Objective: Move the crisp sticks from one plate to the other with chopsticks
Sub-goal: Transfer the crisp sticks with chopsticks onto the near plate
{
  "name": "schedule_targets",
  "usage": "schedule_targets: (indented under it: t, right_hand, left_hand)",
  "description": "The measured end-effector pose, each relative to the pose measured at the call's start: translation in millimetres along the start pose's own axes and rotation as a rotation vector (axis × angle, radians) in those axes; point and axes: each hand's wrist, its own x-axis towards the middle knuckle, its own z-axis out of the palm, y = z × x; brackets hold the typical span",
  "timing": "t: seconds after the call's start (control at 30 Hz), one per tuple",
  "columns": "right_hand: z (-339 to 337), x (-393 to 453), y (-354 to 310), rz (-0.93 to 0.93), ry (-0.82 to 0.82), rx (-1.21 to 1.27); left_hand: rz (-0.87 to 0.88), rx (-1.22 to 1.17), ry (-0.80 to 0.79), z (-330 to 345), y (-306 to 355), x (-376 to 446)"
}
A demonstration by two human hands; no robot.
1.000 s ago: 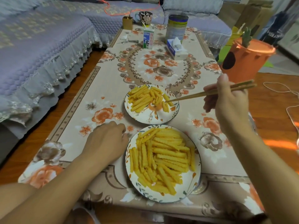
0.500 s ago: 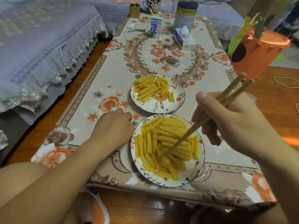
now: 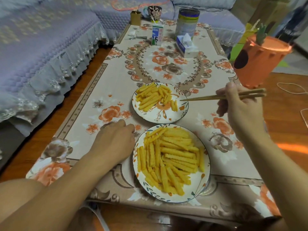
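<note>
Two floral plates stand on the low table. The near plate [image 3: 202, 185] is piled with yellow crisp sticks [image 3: 170, 159]. The far plate [image 3: 166, 117] carries a smaller heap of crisp sticks [image 3: 152, 97] on its left half. My right hand [image 3: 240, 105] grips a pair of wooden chopsticks [image 3: 205, 97] at the table's right side; their tips hang over the far plate's right rim with no stick between them. My left hand [image 3: 115, 140] rests on the tablecloth just left of the near plate, fingers loosely curled and holding nothing.
At the table's far end stand a milk carton [image 3: 157, 35], a tin can [image 3: 187, 22], a tissue box [image 3: 186, 45], a mug [image 3: 154, 12] and a small brown box [image 3: 135, 18]. An orange bin [image 3: 256, 62] stands right of the table. A covered sofa [image 3: 41, 47] lines the left.
Half a second ago the chopstick tips were down among the near plate's sticks. My right hand has swung them up and across to the far plate's right rim. My left hand stays put.
</note>
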Motion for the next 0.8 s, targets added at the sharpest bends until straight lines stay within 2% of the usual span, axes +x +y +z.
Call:
schedule_targets:
  t: [0.33, 0.47, 0.63, 0.8]
  right_hand:
    - [40.1, -0.6, 24.2, -0.121, -0.133, -0.166]
    - [35.9, -1.2, 21.5, -0.067, -0.123, -0.120]
    - [22.3, 7.2, 19.9, 0.070, 0.027, 0.074]
    - [23.9, 6.8, 22.2, 0.067, -0.020, 0.030]
  left_hand:
    - [-0.025, -0.068, 0.079, 1.8, -1.3, 3.1]
    - [0.032, -0.036, 0.110, 5.1, -3.0, -0.8]
    - [0.050, -0.024, 0.118, 6.7, -4.1, 0.1]
    - [0.037, -0.007, 0.114, 5.9, -3.1, 1.3]
